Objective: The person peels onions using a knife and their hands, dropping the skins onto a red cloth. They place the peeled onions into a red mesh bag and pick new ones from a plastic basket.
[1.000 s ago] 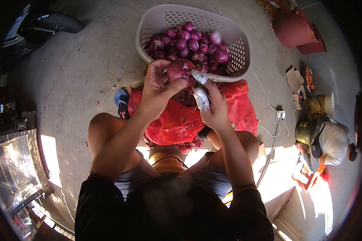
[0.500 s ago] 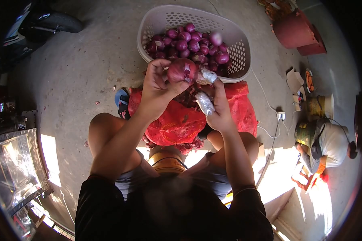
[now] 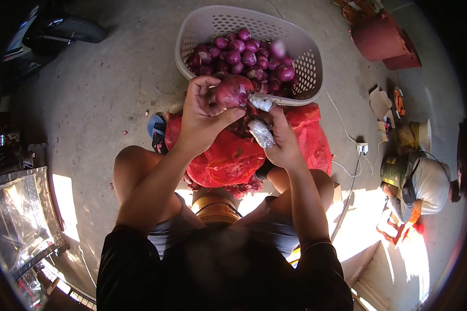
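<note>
My left hand (image 3: pixel 205 116) is closed round a large red onion (image 3: pixel 232 92), just in front of the basket's near rim. On my right hand (image 3: pixel 278 136), the thumb and a finger are wrapped in silvery covering; the wrapped fingertip is at the onion's right side, by loose skin. Whether the right fingers grip that skin is too small to tell. Beyond the hands, a grey plastic basket (image 3: pixel 186 49) holds several purple onions (image 3: pixel 237 45). Below them, a red mesh bag (image 3: pixel 220 160) with onion skins lies between my knees.
At the right another person (image 3: pixel 431 181) bends down near a bucket (image 3: pixel 423 136). A white plug block (image 3: pixel 362 147) with cables lies on the floor. A red container (image 3: pixel 379 36) stands at upper right, a motorcycle wheel (image 3: pixel 78 29) at upper left.
My right hand's wrapped fingers have moved slightly left and down beside the onion. The onion stays in my left hand, turned slightly.
</note>
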Motion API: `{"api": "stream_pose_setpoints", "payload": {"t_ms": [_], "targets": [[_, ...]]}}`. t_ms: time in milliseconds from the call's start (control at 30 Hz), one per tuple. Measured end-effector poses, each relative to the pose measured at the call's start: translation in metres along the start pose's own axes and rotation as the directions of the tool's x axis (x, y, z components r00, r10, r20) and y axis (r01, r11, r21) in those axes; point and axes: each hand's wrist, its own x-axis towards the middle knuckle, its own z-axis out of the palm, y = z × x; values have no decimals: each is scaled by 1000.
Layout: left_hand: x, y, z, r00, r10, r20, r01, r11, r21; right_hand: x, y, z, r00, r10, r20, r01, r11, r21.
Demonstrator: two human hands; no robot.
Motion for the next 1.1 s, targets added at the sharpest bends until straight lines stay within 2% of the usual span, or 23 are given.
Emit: {"api": "stream_pose_setpoints", "payload": {"t_ms": [100, 400, 500, 600, 900, 1000, 1100], "targets": [[0, 0, 0, 1000, 2, -2, -2, 1000, -21, 2, -1, 0, 999, -41, -12, 41, 999, 4], [-1, 2, 0, 1000, -20, -3, 19, 999, -41, 2, -4, -2, 998, 36, 51, -44, 986, 162], [0, 3, -1, 999, -37, -4, 37, 999, -26, 3, -5, -2, 998, 33, 52, -40, 990, 134], [1, 2, -2, 999, -48, -8, 47, 999, -20, 3, 0, -3, 998, -44, 54, 41, 998, 56], [-1, 1, -1, 998, -60, 7, 60, 995, -85, 1, 2, 0, 998, -54, 40, 43, 971, 236], [-2, 0, -1, 998, -56, 10, 57, 993, -100, 1, 0, 0, 999, -17, 35, 9, 973, 232], [-1, 1, -1, 997, -77, -1, 77, 993, -92, 2, -3, 0, 999, 5, 37, -10, 988, 151]]}}
